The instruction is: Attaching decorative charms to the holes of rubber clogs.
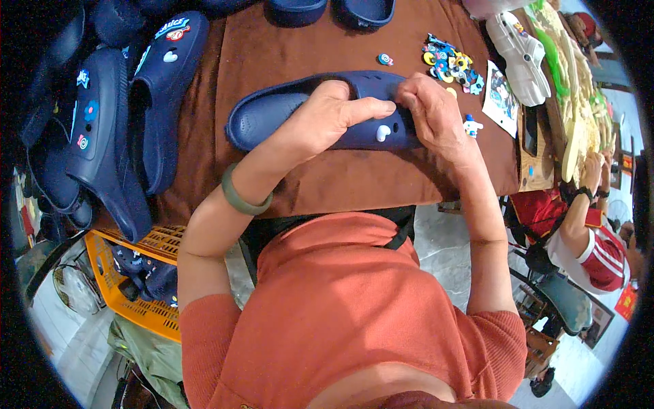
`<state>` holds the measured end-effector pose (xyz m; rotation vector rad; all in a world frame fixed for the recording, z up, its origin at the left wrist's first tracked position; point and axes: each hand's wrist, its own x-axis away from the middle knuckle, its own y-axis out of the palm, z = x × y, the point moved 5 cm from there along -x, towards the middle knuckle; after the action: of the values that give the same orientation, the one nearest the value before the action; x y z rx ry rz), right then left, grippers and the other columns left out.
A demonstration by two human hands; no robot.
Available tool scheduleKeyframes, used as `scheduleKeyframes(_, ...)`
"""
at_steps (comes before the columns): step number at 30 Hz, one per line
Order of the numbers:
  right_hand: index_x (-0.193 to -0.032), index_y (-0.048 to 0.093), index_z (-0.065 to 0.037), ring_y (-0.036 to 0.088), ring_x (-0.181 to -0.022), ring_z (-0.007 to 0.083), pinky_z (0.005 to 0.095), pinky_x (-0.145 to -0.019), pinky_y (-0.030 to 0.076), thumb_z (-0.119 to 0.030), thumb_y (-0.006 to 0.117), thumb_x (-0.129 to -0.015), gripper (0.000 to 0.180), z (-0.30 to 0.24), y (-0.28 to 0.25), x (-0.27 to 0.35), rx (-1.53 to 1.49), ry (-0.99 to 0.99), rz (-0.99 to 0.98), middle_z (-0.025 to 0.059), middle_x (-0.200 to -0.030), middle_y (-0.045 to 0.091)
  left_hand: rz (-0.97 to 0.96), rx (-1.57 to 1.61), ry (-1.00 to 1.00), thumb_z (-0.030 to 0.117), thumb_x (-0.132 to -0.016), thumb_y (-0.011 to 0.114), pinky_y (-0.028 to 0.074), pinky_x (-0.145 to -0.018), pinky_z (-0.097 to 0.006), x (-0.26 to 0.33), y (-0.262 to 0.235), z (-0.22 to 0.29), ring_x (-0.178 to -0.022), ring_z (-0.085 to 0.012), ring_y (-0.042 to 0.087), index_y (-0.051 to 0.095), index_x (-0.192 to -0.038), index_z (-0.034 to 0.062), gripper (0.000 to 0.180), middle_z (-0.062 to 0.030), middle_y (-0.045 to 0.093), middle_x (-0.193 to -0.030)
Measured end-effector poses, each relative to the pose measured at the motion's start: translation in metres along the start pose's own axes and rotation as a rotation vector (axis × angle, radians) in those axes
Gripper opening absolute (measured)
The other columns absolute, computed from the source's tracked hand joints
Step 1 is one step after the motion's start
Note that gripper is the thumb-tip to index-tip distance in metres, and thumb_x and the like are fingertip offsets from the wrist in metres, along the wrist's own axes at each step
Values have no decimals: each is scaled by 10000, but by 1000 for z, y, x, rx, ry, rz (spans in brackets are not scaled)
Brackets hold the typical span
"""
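Observation:
A navy blue clog lies sideways on the brown table. My left hand grips its upper, fingers laid across the top. My right hand pinches the toe end of the same clog, fingertips at its holes. A small white charm is set in the clog's side, just under my left fingers. A white figure charm lies on the table beside my right hand. A green bangle circles my left wrist.
A heap of colourful charms and one loose charm lie at the far side. Decorated navy clogs are stacked on the left, a white clog at the right. An orange crate stands below. Another person sits on the right.

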<state>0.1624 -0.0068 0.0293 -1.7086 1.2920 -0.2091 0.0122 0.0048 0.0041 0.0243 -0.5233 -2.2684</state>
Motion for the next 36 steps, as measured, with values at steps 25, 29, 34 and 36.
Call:
scheduleKeyframes(25,-772,544,-69,582,-634,240,360,-519,470,-234,628,-824,193,-23,16,-6,287,-360,-96,71,-692,545,-29,-92,66,238,-953,494,445,-710,-247,0,-2,-5,-794,-60,503,592,-1042,6,268,14,580,-901)
scheduleKeyframes(29,-824,562,-48,574,-667,325,401,-577,455,-217,565,-886,179,-7,4,-10,53,-173,-216,129,-702,539,-25,-67,-11,253,-950,504,465,-781,-244,0,-4,-11,-860,-70,574,610,-1100,14,301,-10,634,-979)
scheduleKeyframes(34,-858,558,-11,549,-692,381,408,-623,437,-272,518,-941,276,46,-22,0,81,297,23,198,-723,556,-28,-88,-22,242,-924,531,462,-825,-262,3,-2,-4,-899,-99,584,605,-1118,-11,327,-32,640,-1011)
scheduleKeyframes(36,-890,570,-11,559,-710,388,415,-651,449,-298,513,-944,297,67,-28,9,122,414,65,194,-724,565,-26,-67,7,230,-908,543,457,-851,-278,2,-1,-2,-924,-118,583,603,-1118,-25,335,-44,639,-1026)
